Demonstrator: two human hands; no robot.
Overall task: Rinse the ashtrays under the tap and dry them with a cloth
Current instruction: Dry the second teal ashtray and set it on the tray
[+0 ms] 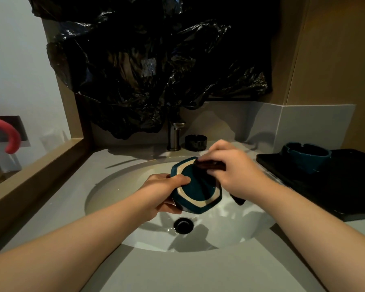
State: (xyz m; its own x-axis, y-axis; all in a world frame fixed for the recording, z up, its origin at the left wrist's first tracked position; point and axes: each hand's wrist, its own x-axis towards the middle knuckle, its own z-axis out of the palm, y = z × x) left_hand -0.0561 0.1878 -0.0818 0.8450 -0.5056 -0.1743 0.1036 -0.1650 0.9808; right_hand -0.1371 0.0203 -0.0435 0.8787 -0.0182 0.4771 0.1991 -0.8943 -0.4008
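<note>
**A:** What do we have beneath us in the head view?

**B:** A grey counter [177,275] with a white basin [118,186] sunk into it. There is a dark drain [183,225] at the bottom, with wet glints around it. A tap [174,135] stands at the back rim, and a black ashtray [196,142] sits just to its right. Further right, a black tray [346,186] lies on the counter and bears a teal ashtray [306,157].

**A:** And the room?

**B:** It is dim. Crumpled black plastic [156,60] hangs over the wall behind the tap. We see wood panels on the right, a wooden ledge [40,165] on the left, and a pink hook [11,135] beyond it.

**A:** Our hands?

**B:** Both are over the basin. Our left hand [162,190] grips the hex ashtray [198,190] by its left edge, thumb on the base, which tilts up toward us. Our right hand [236,171] clutches a dark cloth [209,165] against the far rim.

**A:** What can't we make out?

**B:** The plastic covers the top of the tap, so we cannot tell whether water runs. The hex ashtray's bowl faces away from us. The cloth is mostly under our fingers, with one end hanging below the wrist. The frame's edges cut off the tray and the hook.
</note>
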